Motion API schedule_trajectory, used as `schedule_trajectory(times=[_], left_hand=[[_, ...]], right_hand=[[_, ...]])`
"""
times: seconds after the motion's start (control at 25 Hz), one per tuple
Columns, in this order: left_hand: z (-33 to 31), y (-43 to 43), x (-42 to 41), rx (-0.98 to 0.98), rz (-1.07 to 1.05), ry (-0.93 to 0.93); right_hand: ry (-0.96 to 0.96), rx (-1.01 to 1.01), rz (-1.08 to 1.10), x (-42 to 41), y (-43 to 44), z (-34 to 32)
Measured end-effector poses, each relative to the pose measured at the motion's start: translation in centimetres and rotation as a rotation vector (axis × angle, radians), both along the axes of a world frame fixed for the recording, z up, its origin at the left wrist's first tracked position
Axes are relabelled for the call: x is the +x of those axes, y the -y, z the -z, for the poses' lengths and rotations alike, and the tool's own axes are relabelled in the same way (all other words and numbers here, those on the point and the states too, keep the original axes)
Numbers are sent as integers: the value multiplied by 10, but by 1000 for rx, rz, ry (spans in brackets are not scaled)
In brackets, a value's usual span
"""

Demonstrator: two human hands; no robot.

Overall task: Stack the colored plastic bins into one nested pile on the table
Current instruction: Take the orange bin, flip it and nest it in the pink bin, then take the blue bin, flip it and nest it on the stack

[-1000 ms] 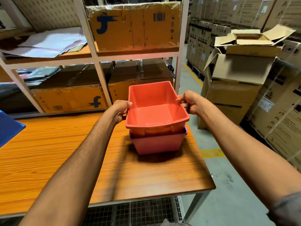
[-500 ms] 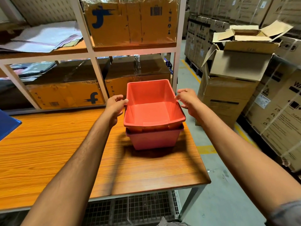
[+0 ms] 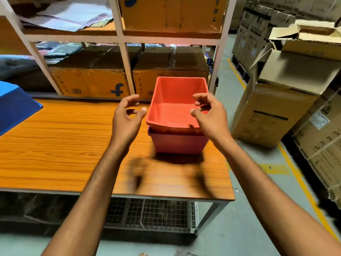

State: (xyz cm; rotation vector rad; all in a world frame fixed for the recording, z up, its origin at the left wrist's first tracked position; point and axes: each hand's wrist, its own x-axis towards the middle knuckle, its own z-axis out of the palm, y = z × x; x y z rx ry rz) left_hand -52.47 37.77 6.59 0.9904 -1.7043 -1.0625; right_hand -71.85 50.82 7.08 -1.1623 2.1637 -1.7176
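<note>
While both arms stretch in from 6 o'clock on my feed, the red bin (image 3: 175,111) sits nested in the pink bin (image 3: 177,143). It's one stack at about 1 o'clock from centre on the tabletop (image 3: 64,145), close to its 3 o'clock edge. Red rim rides a little above the pink rim. Left grip (image 3: 127,117) is at 9 o'clock of the stack, just beside the red rim: fingers loosely curled, thumb tip toward the rim, holding nothing. I read a sliver of gap, no contact. Right grip (image 3: 210,115) is at 3 o'clock of the stack, overlapping the red bin's right rim in my view: fingers loosely curled, nothing pinched that I can see. Can't tell whether a fingertip touches the rim; blur there. Blue bin (image 3: 16,108) is at 9 o'clock on the tabletop's left side, cut by the frame, well apart from the stack, sloped wall facing up. At 12 o'clock behind the tabletop: white rack (image 3: 125,58) with cardboard boxes (image 3: 92,82). At 3 o'clock on the floor: stacked cartons (image 3: 276,111), top one with flaps open. Wire mesh shelf (image 3: 156,213) sits under the tabletop at 6 o'clock.
</note>
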Motion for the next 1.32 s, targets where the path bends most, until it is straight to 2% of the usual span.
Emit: schedule_trajectory(times=[0.12, 0.28, 0.52, 0.76, 0.92, 1.04, 1.32], left_hand=[[17, -27, 35, -129, -79, 51], [40, -57, 90, -226, -149, 226], [60, -78, 199, -507, -261, 618], [63, -80, 344, -521, -363, 829], [66, -80, 435, -395, -404, 857], [65, -73, 482, -272, -424, 759], [54, 22, 556, -208, -512, 593]], right_hand=[[-56, -20, -144, 34, -7, 8], [-118, 47, -308, 87, -17, 28], [-459, 186, -451, 182, -25, 60], [-573, 194, -578, 319, 1, 70], [-508, 203, -655, 408, 22, 80], [-422, 200, -709, 459, 41, 83], [-288, 132, -786, 538, 138, 73]])
